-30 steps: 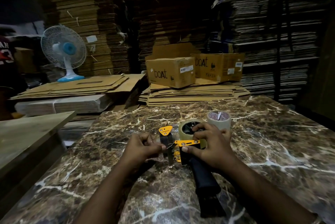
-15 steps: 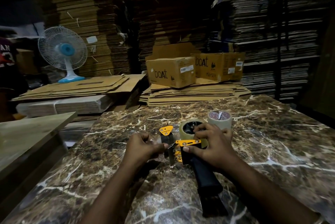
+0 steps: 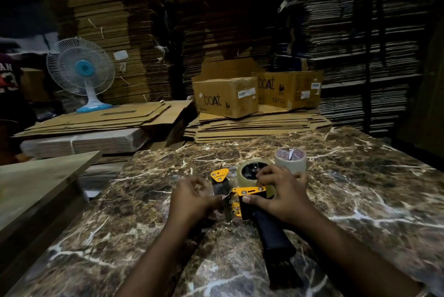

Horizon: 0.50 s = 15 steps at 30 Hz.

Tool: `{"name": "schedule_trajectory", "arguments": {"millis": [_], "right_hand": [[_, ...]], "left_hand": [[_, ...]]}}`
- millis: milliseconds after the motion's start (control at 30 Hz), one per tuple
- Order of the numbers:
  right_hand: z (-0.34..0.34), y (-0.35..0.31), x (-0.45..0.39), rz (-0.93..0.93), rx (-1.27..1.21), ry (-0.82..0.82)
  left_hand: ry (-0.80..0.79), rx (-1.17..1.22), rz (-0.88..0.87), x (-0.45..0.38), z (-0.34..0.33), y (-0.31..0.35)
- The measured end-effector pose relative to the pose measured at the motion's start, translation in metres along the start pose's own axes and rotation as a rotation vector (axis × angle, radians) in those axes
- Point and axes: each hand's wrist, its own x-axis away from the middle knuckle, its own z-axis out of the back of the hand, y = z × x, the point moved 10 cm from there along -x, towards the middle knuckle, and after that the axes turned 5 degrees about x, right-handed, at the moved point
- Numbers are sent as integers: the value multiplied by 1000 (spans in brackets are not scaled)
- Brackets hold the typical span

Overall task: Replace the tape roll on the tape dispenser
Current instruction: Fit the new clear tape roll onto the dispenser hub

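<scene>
Yellow-and-black handheld tape dispenser (image 3: pixel 242 200), loaded with a translucent tan tape roll (image 3: pixel 249 171), is gripped by the right hand (image 3: pixel 280 194); its clear tape end is pinched by the left hand (image 3: pixel 192 197) on the marble counter (image 3: pixel 360 188).

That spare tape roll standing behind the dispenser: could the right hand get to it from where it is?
Probably yes. The spare tape roll stands on the marble table just beyond the right hand, with nothing between them. But that hand is gripping the tape dispenser, so it would have to let go first.

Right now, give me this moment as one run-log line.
stage: threading tape | left hand: pinching at dispenser front | right hand: steadying tape dispenser | mounted roll: on hub | spare roll: on table, behind
</scene>
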Motion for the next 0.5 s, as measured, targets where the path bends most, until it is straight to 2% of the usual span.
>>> {"name": "schedule_trajectory", "arguments": {"millis": [67,200,500], "right_hand": [[-1,1,0,0,7,-5],[-2,2,0,-12,9,-16],[-4,3,-2,-11,14,-19]], "left_hand": [[-28,-29,-7,-1,-5,-1],[-160,75,67,2,-19,-4],[-193,43,21,-2,-20,-2]]}}
